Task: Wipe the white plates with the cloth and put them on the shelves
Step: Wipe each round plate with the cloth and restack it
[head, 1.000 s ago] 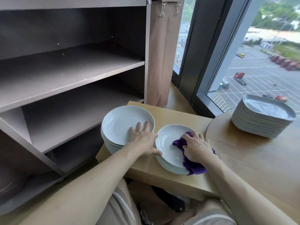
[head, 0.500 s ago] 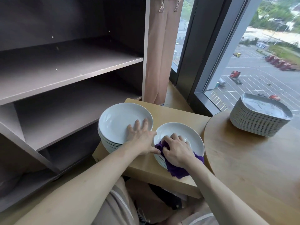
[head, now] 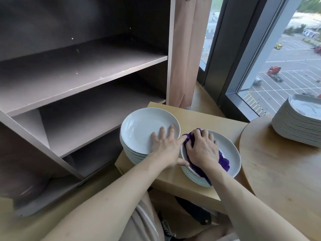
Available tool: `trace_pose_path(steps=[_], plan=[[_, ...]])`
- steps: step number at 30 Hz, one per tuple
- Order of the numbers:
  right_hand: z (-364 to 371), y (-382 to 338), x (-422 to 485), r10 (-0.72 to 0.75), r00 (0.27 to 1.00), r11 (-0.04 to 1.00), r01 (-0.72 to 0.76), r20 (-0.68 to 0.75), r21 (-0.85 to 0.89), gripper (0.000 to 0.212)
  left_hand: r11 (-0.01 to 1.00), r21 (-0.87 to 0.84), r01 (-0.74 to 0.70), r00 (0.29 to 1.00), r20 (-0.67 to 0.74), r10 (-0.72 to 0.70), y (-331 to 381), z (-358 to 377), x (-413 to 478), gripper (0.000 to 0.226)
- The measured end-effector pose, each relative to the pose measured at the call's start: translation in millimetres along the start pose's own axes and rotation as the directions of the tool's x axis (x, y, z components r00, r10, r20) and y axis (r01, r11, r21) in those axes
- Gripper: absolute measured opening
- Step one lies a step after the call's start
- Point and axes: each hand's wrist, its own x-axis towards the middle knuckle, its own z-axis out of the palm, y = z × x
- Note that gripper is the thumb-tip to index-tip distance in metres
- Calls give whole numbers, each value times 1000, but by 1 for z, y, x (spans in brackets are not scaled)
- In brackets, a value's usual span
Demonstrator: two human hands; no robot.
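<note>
Wipes the top plate (head: 229, 150) of one stack with the purple cloth (head: 224, 161) bunched under the curled right grip (head: 202, 150), steadies the other stack (head: 144, 129) at its 9 o'clock with the flat, spread left grip (head: 166, 146), no plate yet on the shelves (head: 78, 70) at 10 o'clock: barely begun.

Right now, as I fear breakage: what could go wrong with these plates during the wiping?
The right stack sits close to the front edge of the small table; the right hand pushing the cloth across it might nudge it off. The left hand lies mostly on the left stack, so the wiped plate may skid.
</note>
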Motion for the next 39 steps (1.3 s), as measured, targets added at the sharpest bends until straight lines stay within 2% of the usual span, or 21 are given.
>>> trace_pose_path(steps=[3,8,15,22,26,32,35,39], plan=[[-1,1,4,5,1000,999,-6,-8,-48,35,1000,-16,-7,1000,17,7,0,0,0,93],[-10,14,6,-72,995,980,84,70,-181,40,1000,-26,5,998,68,-3,1,-1,1,77],[-31,51,-10,-4,990,954,46,141,-298,41,1000,-19,19,996,86,-18,1,-3,1,82],[-42,45,-34,116,975,977,-78,188,-198,35,999,-26,22,996,90,-20,0,-5,-1,82],[-46,43,-41,13,973,991,18,232,-133,30,1000,-10,11,997,77,-10,-1,-6,-2,82],[-43,33,-37,-189,926,979,204,327,-12,34,1000,6,15,998,63,-15,-1,-3,0,82],[-35,22,-30,-208,930,978,200,302,55,33,1000,-19,11,998,59,-10,-1,-1,1,81],[-22,11,-18,-167,964,986,159,205,53,34,999,-42,11,999,52,-9,-1,0,1,77]])
